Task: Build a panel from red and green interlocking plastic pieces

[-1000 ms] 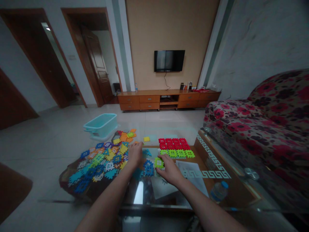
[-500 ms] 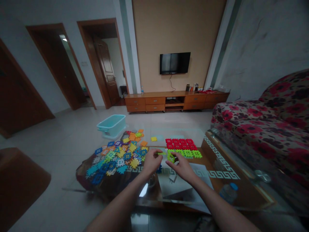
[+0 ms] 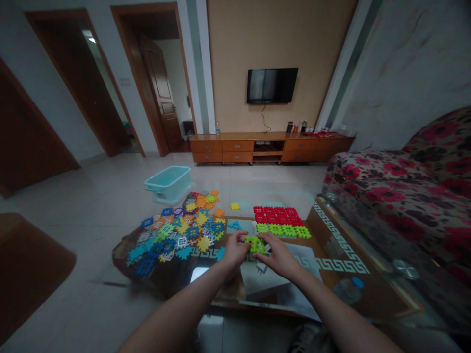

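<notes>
My left hand [image 3: 235, 250] and my right hand [image 3: 278, 254] meet over the glass table [image 3: 331, 264], both pinched on green interlocking tiles [image 3: 255, 243] held between them. Just beyond lies a joined green row of tiles [image 3: 283, 229], and behind it a red block of joined tiles [image 3: 277, 214]. A heap of loose tiles [image 3: 176, 234] in blue, yellow, orange and green spreads out to the left of my hands. A single yellow tile [image 3: 234, 206] lies apart at the far side.
A white sheet of paper [image 3: 272, 279] lies under my hands. A water bottle [image 3: 348, 290] stands at the near right. A teal plastic bin [image 3: 168, 182] sits on the floor beyond the table. A floral sofa [image 3: 405, 191] runs along the right.
My left hand left the loose pile and came to my right hand. Both hands lifted green tiles, then brought them together and lowered them toward the table.
</notes>
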The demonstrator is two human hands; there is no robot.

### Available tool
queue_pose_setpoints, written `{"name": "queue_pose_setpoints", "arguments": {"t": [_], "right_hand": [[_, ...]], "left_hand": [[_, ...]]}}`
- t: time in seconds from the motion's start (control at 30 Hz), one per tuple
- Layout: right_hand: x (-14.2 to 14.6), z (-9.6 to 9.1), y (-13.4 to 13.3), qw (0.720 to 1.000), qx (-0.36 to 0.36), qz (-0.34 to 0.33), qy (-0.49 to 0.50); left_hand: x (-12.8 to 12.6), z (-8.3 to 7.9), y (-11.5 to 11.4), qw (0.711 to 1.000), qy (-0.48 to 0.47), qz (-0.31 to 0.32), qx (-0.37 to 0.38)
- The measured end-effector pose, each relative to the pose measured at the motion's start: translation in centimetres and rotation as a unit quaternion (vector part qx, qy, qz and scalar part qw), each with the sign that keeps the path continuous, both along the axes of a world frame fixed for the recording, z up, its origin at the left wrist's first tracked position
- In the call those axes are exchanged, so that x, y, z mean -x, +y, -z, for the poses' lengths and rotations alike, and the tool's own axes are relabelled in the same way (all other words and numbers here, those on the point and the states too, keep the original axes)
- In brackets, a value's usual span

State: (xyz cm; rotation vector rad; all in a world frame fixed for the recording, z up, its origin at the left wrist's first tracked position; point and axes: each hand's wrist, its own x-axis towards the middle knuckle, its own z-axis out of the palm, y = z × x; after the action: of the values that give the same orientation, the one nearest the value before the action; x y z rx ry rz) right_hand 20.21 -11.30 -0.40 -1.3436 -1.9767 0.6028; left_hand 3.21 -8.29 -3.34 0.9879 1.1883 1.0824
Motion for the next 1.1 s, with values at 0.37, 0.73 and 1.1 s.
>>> {"name": "queue_pose_setpoints", "arguments": {"t": [0.37,0.73,1.1], "right_hand": [[0.1,-0.1,0.2,1.000,-0.016,-0.003,0.008],[0.2,-0.5,-0.1,0.999,-0.022,0.023,0.004],[0.8,-1.5,-0.8,0.998,-0.053,-0.016,0.011]], "left_hand": [[0.3,-3.3,-1.2,0.978,-0.161,0.099,0.083],[1.1,-3.5,-1.1,0.946,-0.246,0.172,0.120],[3.2,-5.0,-0.8,0.904,-0.258,0.289,0.180]]}}
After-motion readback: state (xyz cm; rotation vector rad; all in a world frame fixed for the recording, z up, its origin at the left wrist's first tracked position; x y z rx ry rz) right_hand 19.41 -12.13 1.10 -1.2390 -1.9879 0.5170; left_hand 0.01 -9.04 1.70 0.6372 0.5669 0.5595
